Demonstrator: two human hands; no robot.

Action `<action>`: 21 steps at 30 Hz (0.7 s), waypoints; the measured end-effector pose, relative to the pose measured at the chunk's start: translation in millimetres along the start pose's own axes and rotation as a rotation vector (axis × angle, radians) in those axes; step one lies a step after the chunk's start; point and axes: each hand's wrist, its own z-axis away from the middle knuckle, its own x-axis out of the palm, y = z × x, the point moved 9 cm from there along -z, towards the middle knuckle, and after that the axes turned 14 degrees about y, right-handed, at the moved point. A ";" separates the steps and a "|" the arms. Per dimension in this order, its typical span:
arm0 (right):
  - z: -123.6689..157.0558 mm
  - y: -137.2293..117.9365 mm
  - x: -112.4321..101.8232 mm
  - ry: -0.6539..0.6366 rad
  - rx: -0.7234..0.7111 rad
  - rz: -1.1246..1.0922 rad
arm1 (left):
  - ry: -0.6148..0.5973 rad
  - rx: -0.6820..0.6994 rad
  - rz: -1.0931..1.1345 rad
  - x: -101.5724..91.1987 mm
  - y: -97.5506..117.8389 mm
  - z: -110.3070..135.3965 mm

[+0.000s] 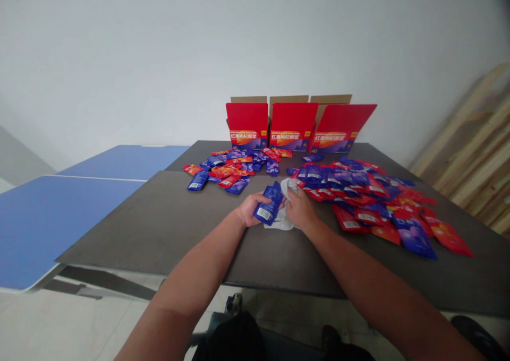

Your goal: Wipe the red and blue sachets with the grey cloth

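In the head view, held a blue pouch [267, 208] in the left hand [251, 210], over the middle of the dark table [159, 223], with the thumb laid across the printed face and the fingers mostly hidden behind. Gripped it by the left side, likely to steady it while leaving most of the face and the barcode uncovered. Grasped a crumpled pale cloth [282, 223] in the right hand [302, 209], just beside the pouch's right edge, bunched perhaps to give a soft pad between fingers and pouch; could not tell of any contact behind it. Had a smaller heap of red and blue pouches [229, 171] beyond and to the left, and a larger heap of pouches [358, 191] near the right hand, apparently set on either side for a short reach and no mixing. Had three red boxes [292, 130] in a row toward the far edge, with flaps raised, perhaps placed there so as not to crowd the heaps. Pointed the held pouch's narrower top away and slightly rightward, with the barcode end nearer and to the left; ran its long axis aslant from near left to far right, with the printed face turned upward.
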 end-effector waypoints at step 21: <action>5.5 -27.1 4.8 -0.041 -0.319 -0.026 | 0.113 0.220 -0.001 -19.4 18.3 -22.6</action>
